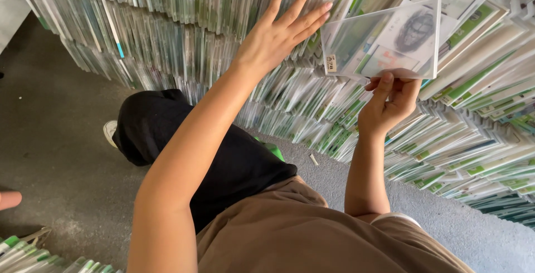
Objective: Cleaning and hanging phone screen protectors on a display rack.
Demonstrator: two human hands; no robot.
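The right hand (389, 101) pinches the bottom edge of a flat, clear plastic packet with a white and green card inside (384, 42), before the stacked packets (184, 44). It seems light, stiff and slippery; edges grip best. The left hand (278, 36) is spread open, empty.

— What do we count here?
— We see two hands (281, 36), one flat clear packet (384, 42) far right, one white shoe (110, 132) left, and stacked packets (167, 39) beyond counting.
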